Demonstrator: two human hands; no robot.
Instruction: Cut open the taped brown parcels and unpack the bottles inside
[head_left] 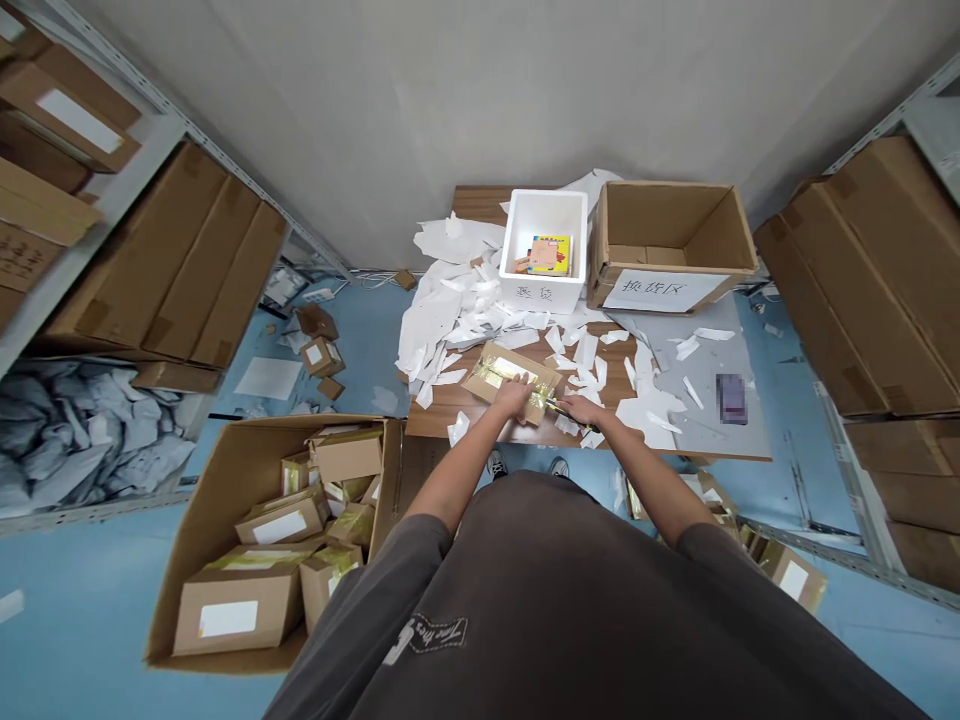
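A small cardboard box (487, 371) with a white label and yellowish tape lies at an angle near the front edge of the wooden table. My left hand (513, 394) holds its top down, fingers bent against the cardboard beside the label. In my right hand (582, 410) is a slim cutter knife (556, 406), dark with a bit of yellow. Its tip points left and meets the taped right end of the box. My right fingers are wrapped round the handle, which they partly hide.
Torn white paper (442, 300) litters the wooden table (466, 408). Behind stand a white foam box (517, 292) holding small packets and a large open carton (675, 290). A big carton (187, 520) of parcels is at left. Shelves flank both sides; a purple pixelated item (732, 398) lies right.
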